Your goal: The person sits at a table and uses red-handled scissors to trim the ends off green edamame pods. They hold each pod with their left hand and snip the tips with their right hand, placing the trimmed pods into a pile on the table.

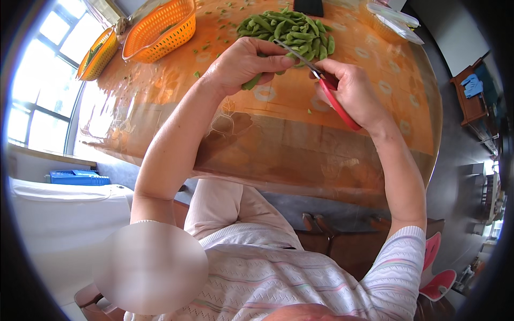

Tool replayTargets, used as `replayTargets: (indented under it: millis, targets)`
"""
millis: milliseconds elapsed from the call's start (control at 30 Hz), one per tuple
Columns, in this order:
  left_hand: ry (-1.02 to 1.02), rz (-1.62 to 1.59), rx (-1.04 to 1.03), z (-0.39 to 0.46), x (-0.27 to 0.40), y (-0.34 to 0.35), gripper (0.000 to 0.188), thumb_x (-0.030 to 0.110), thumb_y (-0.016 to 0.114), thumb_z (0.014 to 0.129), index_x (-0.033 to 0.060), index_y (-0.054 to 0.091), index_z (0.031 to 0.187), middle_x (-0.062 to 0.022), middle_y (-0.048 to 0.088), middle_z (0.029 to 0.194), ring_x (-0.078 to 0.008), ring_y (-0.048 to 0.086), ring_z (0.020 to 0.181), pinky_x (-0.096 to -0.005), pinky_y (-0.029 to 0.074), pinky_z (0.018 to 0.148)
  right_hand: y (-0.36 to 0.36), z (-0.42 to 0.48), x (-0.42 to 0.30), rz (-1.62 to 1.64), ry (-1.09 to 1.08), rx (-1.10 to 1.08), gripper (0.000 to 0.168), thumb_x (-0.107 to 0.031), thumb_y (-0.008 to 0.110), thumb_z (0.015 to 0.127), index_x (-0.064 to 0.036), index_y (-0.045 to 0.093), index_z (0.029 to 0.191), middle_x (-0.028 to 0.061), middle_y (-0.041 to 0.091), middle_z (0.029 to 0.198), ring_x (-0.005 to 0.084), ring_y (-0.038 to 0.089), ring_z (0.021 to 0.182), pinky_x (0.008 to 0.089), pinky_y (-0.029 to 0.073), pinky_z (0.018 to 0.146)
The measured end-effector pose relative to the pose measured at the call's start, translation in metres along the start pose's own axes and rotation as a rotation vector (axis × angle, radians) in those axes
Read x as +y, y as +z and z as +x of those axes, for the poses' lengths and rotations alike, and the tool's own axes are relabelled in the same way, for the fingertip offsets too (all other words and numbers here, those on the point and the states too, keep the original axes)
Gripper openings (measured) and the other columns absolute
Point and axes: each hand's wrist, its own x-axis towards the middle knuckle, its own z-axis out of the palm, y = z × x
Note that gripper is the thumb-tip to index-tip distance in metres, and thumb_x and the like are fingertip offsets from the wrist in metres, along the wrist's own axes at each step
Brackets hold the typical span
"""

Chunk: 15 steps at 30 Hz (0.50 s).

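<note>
My left hand (257, 62) is closed around green bean pods (252, 82), one end sticking out below the fingers. Red-handled scissors (339, 105) are in my right hand (353, 90), their metal blades pointing up and left, the tips beside my left thumb and fingers. Whether a pod lies between the blades cannot be told. Just beyond both hands is a heap of green pods (281, 28) on the table (281, 160), which has a clear cover over an orange patterned cloth. Small green clippings (196, 74) are scattered left of the heap.
An orange plastic basket (160, 34) with something green inside stands at the upper left, a smaller one (96, 56) beyond it, holding green pods. A dark flat object (308, 7) lies behind the heap. At the upper right is a basket (383, 30) with clear plastic lids (395, 16).
</note>
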Motion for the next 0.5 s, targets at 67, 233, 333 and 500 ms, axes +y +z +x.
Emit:
replayTargets:
  millis: [67,233,333,500]
  targets:
    - [-0.018,0.039,0.004,-0.001,0.0,-0.003,0.027,0.022,0.072,0.08,0.0019,0.069,0.097,0.0013,0.055,0.061,-0.0052,0.045,0.049,-0.0201,0.034,0.043,0.001,0.0,-0.003,-0.031,0.022,-0.015,0.022,-0.003,0.06,0.076,-0.001,0.062,0.098,0.0092,0.056,0.066,0.0116,0.049,0.059,0.0276,0.044,0.058]
    - [-0.089,0.367,0.2,-0.004,0.018,-0.008,0.023,0.014,0.067,0.082,-0.0007,0.067,0.099,0.0006,0.056,0.066,-0.0046,0.046,0.05,-0.0194,0.034,0.044,-0.005,0.006,0.005,-0.107,0.025,0.027,0.02,-0.007,0.062,0.075,-0.003,0.062,0.095,0.0169,0.06,0.07,0.0242,0.058,0.06,0.0331,0.045,0.058]
    - [-0.013,0.439,0.311,-0.01,0.032,-0.014,0.024,0.013,0.066,0.081,-0.003,0.066,0.098,0.0003,0.056,0.064,-0.0047,0.045,0.049,-0.0203,0.034,0.044,-0.007,0.005,0.017,-0.22,0.004,0.081,0.016,-0.009,0.062,0.075,-0.003,0.062,0.091,0.0166,0.061,0.071,0.0296,0.06,0.064,0.035,0.046,0.058]
    - [0.094,0.854,0.466,-0.011,0.064,-0.047,0.024,0.013,0.067,0.077,0.0011,0.068,0.099,-0.0001,0.059,0.067,-0.0095,0.052,0.057,-0.0237,0.043,0.055,-0.011,0.002,0.001,-0.181,0.139,0.058,0.017,-0.015,0.063,0.076,-0.006,0.062,0.091,0.0149,0.062,0.07,0.0316,0.061,0.068,0.0379,0.047,0.06]
